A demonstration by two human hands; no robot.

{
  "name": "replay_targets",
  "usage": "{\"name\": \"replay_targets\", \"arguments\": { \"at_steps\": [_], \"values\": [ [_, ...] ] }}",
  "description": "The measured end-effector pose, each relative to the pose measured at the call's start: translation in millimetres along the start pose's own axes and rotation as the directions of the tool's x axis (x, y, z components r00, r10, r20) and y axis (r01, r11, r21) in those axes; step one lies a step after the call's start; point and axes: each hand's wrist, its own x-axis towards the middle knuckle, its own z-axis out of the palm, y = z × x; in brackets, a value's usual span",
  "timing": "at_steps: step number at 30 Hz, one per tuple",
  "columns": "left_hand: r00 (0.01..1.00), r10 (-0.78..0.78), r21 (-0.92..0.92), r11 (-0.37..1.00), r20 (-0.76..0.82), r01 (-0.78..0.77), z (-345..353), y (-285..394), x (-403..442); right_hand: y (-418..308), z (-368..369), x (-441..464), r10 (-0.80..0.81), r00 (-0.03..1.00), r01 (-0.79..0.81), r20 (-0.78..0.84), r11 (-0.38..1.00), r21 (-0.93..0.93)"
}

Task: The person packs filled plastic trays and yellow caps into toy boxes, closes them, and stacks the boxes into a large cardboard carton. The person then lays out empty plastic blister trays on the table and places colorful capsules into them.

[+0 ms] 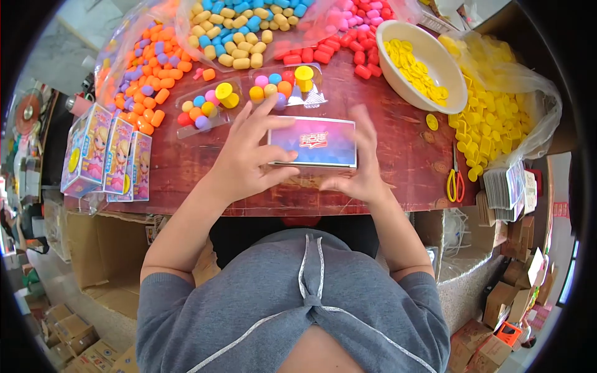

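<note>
The printed box (313, 142) lies between the two hands, its left end under the fingers of the left hand (245, 154) and its right end beside the right hand (360, 163). Its long axis runs from one hand to the other, side to side across the person's front, roughly level with the near edge of the surface (249, 202). The pink-to-blue face with its logo is turned up, and one narrow side faces the body.

The left hand is open with its fingers spread; fingertips rest over the left part of the box, and the thumb reaches along its near side. How firmly it grips cannot be told. The right hand is open too, its thumb well apart from its fingers: the fingers, blurred, rise by the far right corner, while the thumb points inward on the near side of the box. Whether it touches the box is unclear.

Just beyond the left hand are two clear trays, the left tray (185, 131) and the right tray (317, 99), each with coloured balls and a yellow spool. Orange and purple capsules (149, 115) lie farther left. Beyond the right hand stands a pale bowl (457, 81) of yellow discs; scissors (461, 186) lie to its right.
</note>
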Motion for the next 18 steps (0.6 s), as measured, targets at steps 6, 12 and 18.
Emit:
{"name": "replay_targets", "arguments": {
  "at_steps": [6,12,18],
  "values": [
    [0.955,-0.226,0.168,0.966,0.193,0.194,-4,20,33,15,4,7,0.396,0.873,-0.472,0.284,0.831,0.293],
    [0.974,-0.186,0.338,0.932,0.132,0.132,-55,52,14,-27,1,13,0.02,0.991,-0.045,0.132,0.98,0.194],
    [0.785,-0.044,0.659,0.517,-0.618,0.547,-178,59,-56,-16,-54,-26,0.199,0.963,-0.237,-0.182,0.946,-0.222]
  ]
}}
